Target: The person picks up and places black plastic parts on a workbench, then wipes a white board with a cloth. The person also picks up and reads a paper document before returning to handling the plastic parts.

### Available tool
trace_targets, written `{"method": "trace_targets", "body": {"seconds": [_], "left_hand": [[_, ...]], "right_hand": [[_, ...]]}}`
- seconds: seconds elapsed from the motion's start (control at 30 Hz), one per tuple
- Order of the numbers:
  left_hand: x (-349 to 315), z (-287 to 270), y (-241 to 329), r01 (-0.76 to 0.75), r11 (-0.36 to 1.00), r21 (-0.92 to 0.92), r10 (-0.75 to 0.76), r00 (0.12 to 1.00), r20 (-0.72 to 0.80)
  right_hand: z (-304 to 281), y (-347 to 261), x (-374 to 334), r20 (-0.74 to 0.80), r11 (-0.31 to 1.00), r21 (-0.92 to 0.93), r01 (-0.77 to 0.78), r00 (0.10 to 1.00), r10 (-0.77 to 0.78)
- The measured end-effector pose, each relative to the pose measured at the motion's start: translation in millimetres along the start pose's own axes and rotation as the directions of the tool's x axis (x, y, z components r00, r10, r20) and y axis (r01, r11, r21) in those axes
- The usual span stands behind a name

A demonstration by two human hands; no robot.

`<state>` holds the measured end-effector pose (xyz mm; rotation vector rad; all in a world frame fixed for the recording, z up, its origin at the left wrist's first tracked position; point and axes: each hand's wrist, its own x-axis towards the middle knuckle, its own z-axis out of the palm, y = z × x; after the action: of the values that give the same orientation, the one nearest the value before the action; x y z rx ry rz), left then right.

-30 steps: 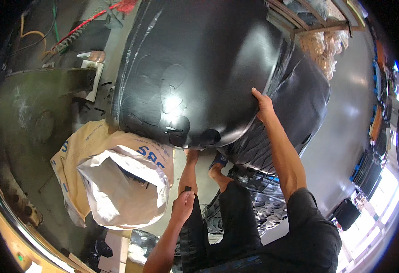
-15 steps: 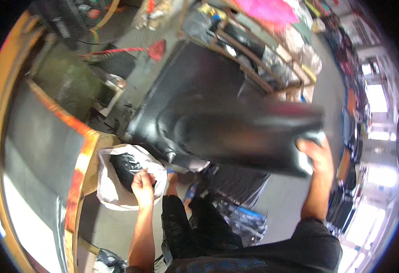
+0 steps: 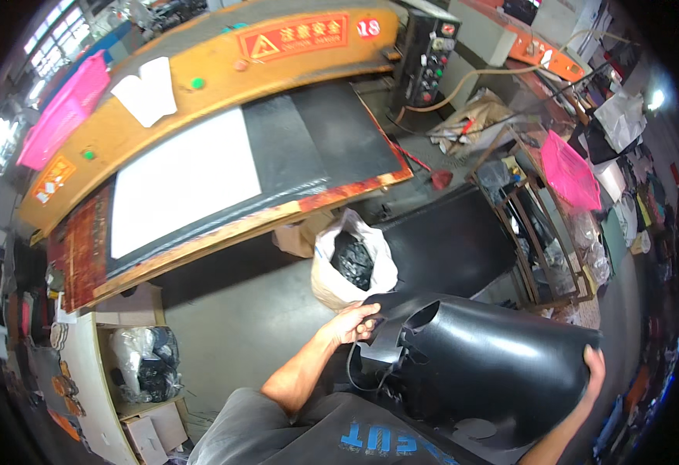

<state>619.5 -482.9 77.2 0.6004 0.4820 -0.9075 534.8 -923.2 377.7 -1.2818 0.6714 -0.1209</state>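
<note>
A large black, smooth, leather-like sheet (image 3: 494,364) hangs curved in front of my body. Cut-out holes and ragged strips mark its left end. My left hand (image 3: 353,323) is closed on that torn left edge, fingers pinching a strip. At the far right end, my right hand (image 3: 594,376) grips the sheet's edge; some of its fingers are hidden behind the material. Just beyond my left hand stands a white sack (image 3: 328,271) with black scraps (image 3: 353,262) inside. Behind the held sheet lies another wide black sheet (image 3: 448,240), flat and low.
A yellow press machine (image 3: 223,58) spans the far left, its bed's orange-red edge (image 3: 308,203) close to the sack. On the bed lie a white board (image 3: 184,182) and black sheeting. A brown metal rack (image 3: 537,240) and a pink basket (image 3: 570,172) stand at right.
My view has turned left toward the press. My left hand has left the sack's mouth and taken hold of the sheet's torn end. The sheet is nearer my body, still in my right hand.
</note>
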Motion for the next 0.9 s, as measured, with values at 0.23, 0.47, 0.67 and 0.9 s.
{"method": "trace_targets", "body": {"seconds": [0.23,0.47,0.67,0.9], "left_hand": [[-245,23,85,-0.547,0.743,0.386,0.643,0.744,-0.181],[-479,-8,90,-0.827,0.329,0.456,0.942,0.251,-0.224],[-521,-167,139,-0.745,0.427,0.512,0.868,0.18,-0.462],[-505,-363,210,-0.508,0.794,0.333,0.537,0.33,-0.777]], "right_hand": [[104,-5,-65,0.325,0.888,0.457,0.057,0.918,-0.226],[210,11,-108,0.575,0.884,0.385,0.265,0.68,-0.455],[383,132,-36,0.763,0.994,-0.064,-0.087,0.638,0.105],[579,304,3,0.617,0.85,-0.455,-0.265,0.595,0.516]]}}
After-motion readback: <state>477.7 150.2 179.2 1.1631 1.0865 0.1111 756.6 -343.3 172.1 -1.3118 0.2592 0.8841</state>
